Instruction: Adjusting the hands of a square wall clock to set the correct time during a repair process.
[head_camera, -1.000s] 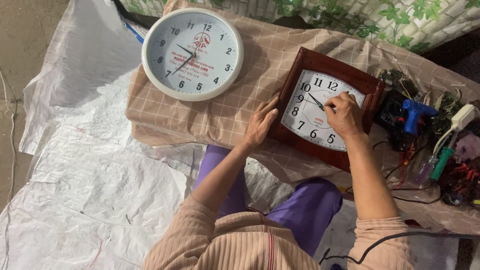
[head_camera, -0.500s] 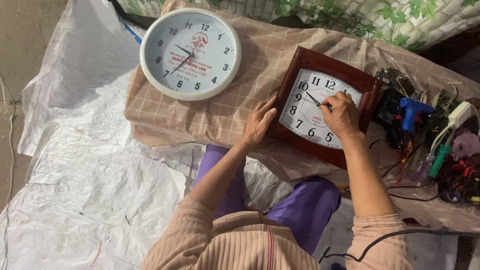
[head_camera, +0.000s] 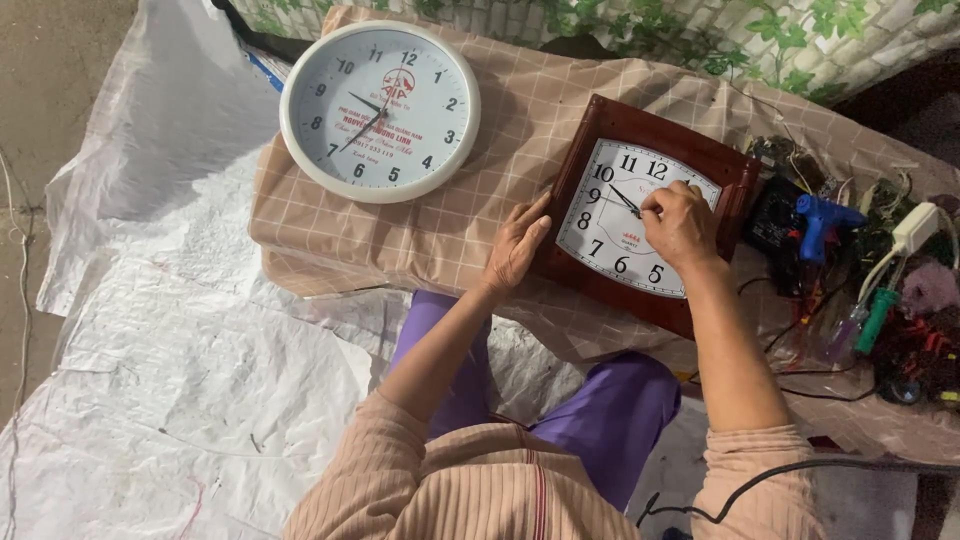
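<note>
I see the wooden clock (head_camera: 640, 215) lying face up on the checked cloth (head_camera: 500, 150), at about 1 o'clock from the person's chest, tilted so its top points toward 1 o'clock. No glass visible over the dial, which would explain why fingers can get at the hands directly; I can't confirm that from this view.

Left hand (head_camera: 515, 245) lies flat on the cloth against the frame's 9 o'clock edge, fingers together and extended, thumb touching the wood. Reads as bracing the frame so it doesn't slide. It grips nothing.

Right hand (head_camera: 680, 225) sits over the dial's 3 o'clock half, fingers curled narrow, tips pinched at the dial centre where the black clock hands meet. I judge it's holding a clock hand or the hub, but the pinch point is covered by the fingers, so I can't tell which, or whether a small tool is in there.

Round white clock (head_camera: 380, 110) lies face up at 10 o'clock from the wooden one, well apart, untouched.

Tool pile at 3 o'clock of the wooden clock: blue glue gun (head_camera: 825, 220), white plug (head_camera: 915, 228), green-handled tool (head_camera: 875, 312), tangled wires. Kept on the right hand's side, near reach. Most of that pile is dark and cluttered; I can't sort individual items.

Cut off: the cloth's right end, the black cable (head_camera: 760, 480) running out at bottom. The right hand and wrist cover the dial's right-hand numerals. White plastic sheet (head_camera: 170, 380) covers the floor at 7 o'clock.
</note>
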